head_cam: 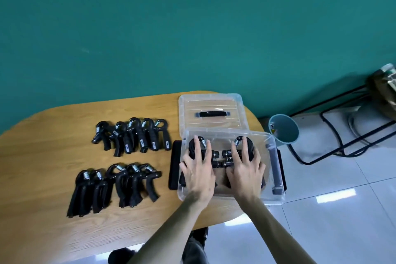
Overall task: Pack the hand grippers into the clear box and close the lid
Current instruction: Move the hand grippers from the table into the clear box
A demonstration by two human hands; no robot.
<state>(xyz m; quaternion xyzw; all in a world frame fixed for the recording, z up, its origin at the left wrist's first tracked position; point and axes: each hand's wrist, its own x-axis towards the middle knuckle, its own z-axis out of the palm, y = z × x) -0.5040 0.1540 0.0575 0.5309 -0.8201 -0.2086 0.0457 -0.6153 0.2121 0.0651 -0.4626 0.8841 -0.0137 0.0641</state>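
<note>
Left hand [198, 174] and right hand [246, 174] inside clear plastic box [276, 197], fingers spread flat, pressing black spring hand grippers [222, 158] beneath palms; nothing gripped.

Both hands are laid flat inside the clear box [273, 196]: the left hand [198, 174] and the right hand [246, 174] each press on black hand grippers [222, 157]. The lid [211, 111] is placed behind the box on the wooden tabletop [53, 146]. Two rows of grippers [132, 137] are seen at the left
</note>
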